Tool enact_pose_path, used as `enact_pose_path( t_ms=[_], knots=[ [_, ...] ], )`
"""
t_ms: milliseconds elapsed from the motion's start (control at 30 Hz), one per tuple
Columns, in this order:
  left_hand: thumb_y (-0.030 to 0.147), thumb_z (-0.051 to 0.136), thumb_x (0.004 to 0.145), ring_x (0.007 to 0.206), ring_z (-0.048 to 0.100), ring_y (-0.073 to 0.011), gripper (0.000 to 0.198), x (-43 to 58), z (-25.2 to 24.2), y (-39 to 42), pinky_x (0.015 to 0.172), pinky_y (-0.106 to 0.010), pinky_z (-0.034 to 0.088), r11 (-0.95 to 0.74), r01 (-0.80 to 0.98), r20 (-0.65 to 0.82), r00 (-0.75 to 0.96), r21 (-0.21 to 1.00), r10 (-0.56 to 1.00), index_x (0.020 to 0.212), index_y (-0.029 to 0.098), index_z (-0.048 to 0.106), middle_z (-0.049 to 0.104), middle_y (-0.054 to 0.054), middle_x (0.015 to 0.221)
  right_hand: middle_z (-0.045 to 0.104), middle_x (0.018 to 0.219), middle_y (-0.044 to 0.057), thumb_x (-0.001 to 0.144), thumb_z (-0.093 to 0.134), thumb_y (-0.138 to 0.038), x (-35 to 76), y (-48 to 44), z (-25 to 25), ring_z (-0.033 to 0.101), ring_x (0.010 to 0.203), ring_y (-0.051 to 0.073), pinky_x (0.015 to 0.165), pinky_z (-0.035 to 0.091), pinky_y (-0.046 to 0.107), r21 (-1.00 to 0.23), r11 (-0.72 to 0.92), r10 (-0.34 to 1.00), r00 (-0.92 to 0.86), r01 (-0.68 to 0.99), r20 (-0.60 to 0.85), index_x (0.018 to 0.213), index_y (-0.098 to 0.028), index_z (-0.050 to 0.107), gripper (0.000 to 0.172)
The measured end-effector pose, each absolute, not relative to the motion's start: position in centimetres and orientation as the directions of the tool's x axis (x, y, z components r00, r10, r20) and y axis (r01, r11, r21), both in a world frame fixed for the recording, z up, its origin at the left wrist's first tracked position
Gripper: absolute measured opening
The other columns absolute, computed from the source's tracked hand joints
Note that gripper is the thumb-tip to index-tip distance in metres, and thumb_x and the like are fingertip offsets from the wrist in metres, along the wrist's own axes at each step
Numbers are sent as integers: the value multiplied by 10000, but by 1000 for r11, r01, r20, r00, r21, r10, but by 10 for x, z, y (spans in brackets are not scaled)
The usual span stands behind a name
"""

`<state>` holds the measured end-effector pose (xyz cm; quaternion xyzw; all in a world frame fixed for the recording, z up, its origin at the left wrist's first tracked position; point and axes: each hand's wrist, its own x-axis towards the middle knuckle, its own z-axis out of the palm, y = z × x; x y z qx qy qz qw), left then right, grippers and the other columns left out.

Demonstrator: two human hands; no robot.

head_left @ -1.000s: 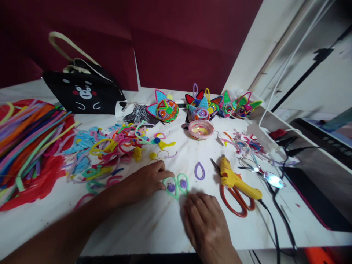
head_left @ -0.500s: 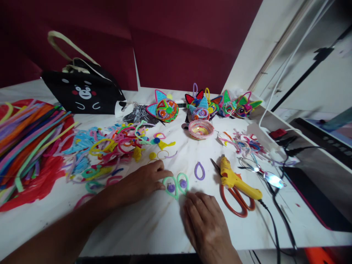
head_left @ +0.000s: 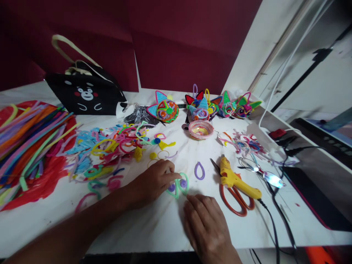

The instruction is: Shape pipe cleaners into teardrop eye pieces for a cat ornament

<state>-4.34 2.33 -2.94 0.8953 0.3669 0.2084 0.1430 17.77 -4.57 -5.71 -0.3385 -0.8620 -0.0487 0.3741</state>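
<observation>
- Lower part of the frame, right of centre: right hand (head_left: 206,223), laid palm down with fingers close together and bent, just beside the lower end of the right-hand loop; cannot tell about contact, nor about anything under the palm.
- Centre of the frame, a little lower: left hand (head_left: 154,181), with index finger stretched over the top of the left-hand loop; cannot tell about a pinch with the thumb.
- Between the hands, flat on the white table (head_left: 143,231): green loops (head_left: 177,189), a side-by-side pair, each around a purple centre (head_left: 183,183).
- Judged by look: very light, fuzzy, soft, easily bent out of shape, hardly slippery. Best taken lightly by the outer edge or lower point, clear of the purple centres.
- Right of centre: orange-handled scissors (head_left: 239,198), partly under a yellow glue gun (head_left: 242,186); also a purple loop (head_left: 204,172).
- Left of frame: colourful scraps (head_left: 123,145), bundled fuzzy stems (head_left: 30,141).
- Farther up: pink bowl (head_left: 201,135), cat-faced crafts (head_left: 167,111); upper left, black bag (head_left: 88,104).
</observation>
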Motion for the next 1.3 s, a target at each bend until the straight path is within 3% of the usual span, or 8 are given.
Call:
enact_pose_path(
  t_ms=[533,933,1300],
  knots=[
    [229,472,943,957,495,-230,304,-38,-32,20,849,-391,431,-714,607,204,694,350,690,1189,208,650,534,-102,1074,705,994,139,888,526,-42,178,-46,-56,602,940,257,829,489,407,-127,784,506,-508,607,698,986,-57,675,180],
    [169,450,935,921,514,-202,282,-50,-13,23,811,-344,423,-670,639,249,627,379,739,1120,193,663,549,-87,1022,698,994,158,856,551,-12,180,-47,-56,606,923,271,798,505,416,-151,804,505,-526,575,684,1006,-44,675,197],
    [255,650,848,877,533,-190,121,-51,-6,21,802,-334,401,-657,633,168,656,410,736,945,186,672,560,-54,949,711,978,158,869,532,-25,179,-45,-54,622,908,261,780,517,410,-126,805,488,-526,580,696,983,-60,681,191]
  ],
)
